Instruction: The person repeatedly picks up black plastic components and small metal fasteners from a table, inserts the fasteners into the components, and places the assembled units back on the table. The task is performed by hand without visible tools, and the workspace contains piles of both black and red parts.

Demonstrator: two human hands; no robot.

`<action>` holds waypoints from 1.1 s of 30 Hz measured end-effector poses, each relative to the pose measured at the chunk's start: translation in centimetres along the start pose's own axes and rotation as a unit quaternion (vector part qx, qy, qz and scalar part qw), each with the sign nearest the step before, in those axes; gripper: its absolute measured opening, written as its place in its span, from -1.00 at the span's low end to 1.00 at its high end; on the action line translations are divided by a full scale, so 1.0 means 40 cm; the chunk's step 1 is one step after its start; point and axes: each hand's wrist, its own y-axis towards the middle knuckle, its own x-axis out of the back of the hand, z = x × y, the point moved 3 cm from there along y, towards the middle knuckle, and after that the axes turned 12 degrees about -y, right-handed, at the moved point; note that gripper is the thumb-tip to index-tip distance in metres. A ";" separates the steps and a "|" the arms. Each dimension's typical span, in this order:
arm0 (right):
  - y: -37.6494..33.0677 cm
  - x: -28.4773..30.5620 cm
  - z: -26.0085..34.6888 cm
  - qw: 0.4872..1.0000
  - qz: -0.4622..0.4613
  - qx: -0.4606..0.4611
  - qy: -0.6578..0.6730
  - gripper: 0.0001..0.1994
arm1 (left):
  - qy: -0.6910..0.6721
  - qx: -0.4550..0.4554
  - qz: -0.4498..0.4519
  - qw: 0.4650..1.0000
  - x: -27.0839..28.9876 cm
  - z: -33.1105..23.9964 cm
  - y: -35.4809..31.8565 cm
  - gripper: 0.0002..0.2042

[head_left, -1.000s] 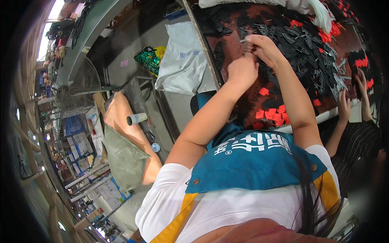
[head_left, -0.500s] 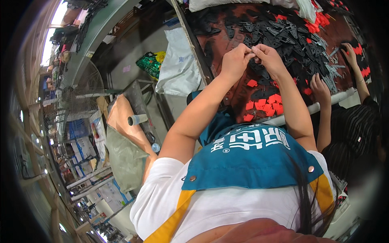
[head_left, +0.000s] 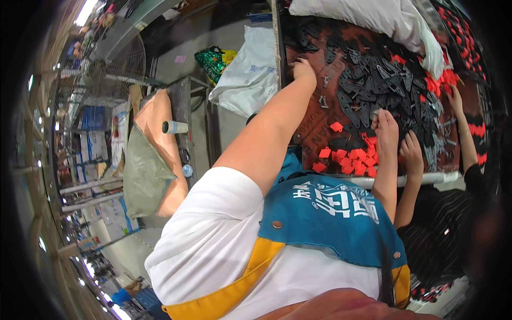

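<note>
My left hand (head_left: 303,70) is stretched out to the table's left edge, close to some loose black plastic parts (head_left: 306,38). Its fingers are partly turned from view; they look slightly apart, and I see nothing in them. On the right, my right hand (head_left: 386,127) is over the near side of a heap of black, hole-pierced plastic parts (head_left: 368,74). Its fingers are curled in, and whatever they may hold is too small to make out. Nearer to me lie several red square tabs (head_left: 349,158). Two small metallic pieces (head_left: 323,101) lie between my hands.
A co-worker's hands (head_left: 412,151) work at my right, one beside my forearm, the other at red parts (head_left: 442,81). A white sack (head_left: 368,18) rests at the table's far side. Left of the table are another white sack (head_left: 250,74) and a metal stand (head_left: 184,106) with a cup (head_left: 175,127).
My hands were together over the table, fingertips pinching something small. Now they are apart: the left has moved to the table's left edge, the right nearer to me and rightward. The view has shifted.
</note>
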 end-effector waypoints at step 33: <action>-0.126 -0.180 0.166 0.975 0.035 0.091 -0.199 -0.86 | -0.739 -0.084 0.421 0.518 0.369 0.017 -0.415 -0.79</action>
